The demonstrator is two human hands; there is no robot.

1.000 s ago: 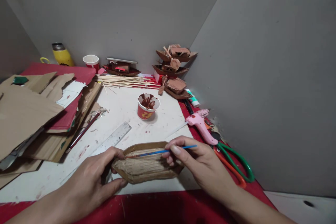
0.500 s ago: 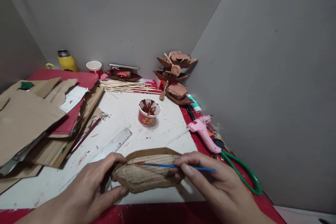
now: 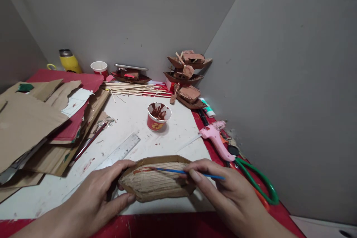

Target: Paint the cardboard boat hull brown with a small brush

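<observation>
A small cardboard boat hull (image 3: pixel 158 186) with a ribbed floor is held just above the white board near me. My left hand (image 3: pixel 103 189) grips its pointed left end, thumb below and fingers behind. Between the thumb and fingers of my right hand (image 3: pixel 214 182) is a paintbrush (image 3: pixel 178 171) with a thin blue handle. The brush's tip touches the hull's floor near the far left side, where a short reddish-brown streak of paint shows. Beyond the hull stands a red and white paper cup (image 3: pixel 156 123) smeared inside with brown paint.
Torn cardboard sheets (image 3: pixel 30 115) pile up on the left. A clear ruler (image 3: pixel 125 147) lies on the white board (image 3: pixel 181 126). Wooden sticks (image 3: pixel 131 89) and brown-painted model boats (image 3: pixel 189 97) are at the back. A pink glue gun (image 3: pixel 216 137) and green-handled scissors (image 3: pixel 262 178) line the right edge.
The brush tip has moved slightly right and toward the hull's far side, and its handle tilts more. The painted streak is more visible. My left hand keeps its grip.
</observation>
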